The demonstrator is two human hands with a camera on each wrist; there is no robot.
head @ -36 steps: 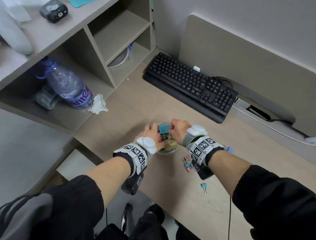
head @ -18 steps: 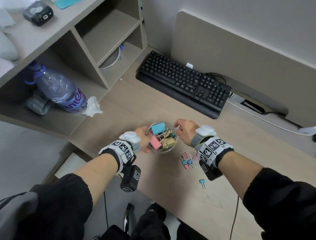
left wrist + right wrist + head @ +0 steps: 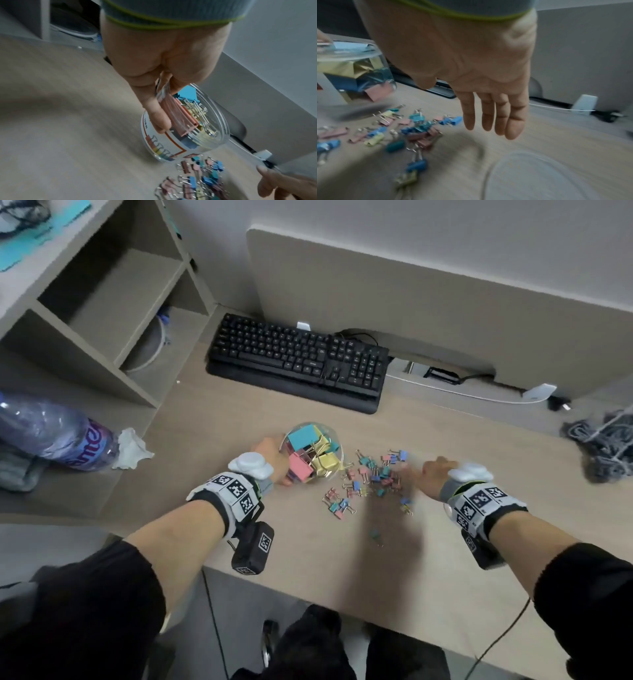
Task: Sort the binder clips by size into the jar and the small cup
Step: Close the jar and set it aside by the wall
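A clear jar [image 3: 310,451] stands on the desk, packed with large blue, pink and yellow binder clips [image 3: 303,436]. My left hand [image 3: 270,458] grips its left side near the rim; in the left wrist view my fingers [image 3: 156,115] curl over the jar [image 3: 188,136] wall. Several small coloured clips [image 3: 373,477] lie scattered just right of the jar. My right hand [image 3: 430,474] hovers at the right edge of that pile, fingers [image 3: 493,124] straight and holding nothing. A blurred clear round rim [image 3: 530,175], perhaps the small cup, sits under my right wrist.
A black keyboard [image 3: 298,361] lies behind the jar. On the left are a shelf unit, a plastic bottle [image 3: 51,436] and a crumpled tissue [image 3: 132,448]. A tangle of cables [image 3: 606,446] sits far right. The desk's front edge [image 3: 342,587] is close to me.
My right hand has left the jar's mouth and swung right, past the small clips, opening flat. My left hand stays on the jar. The view has shifted right.
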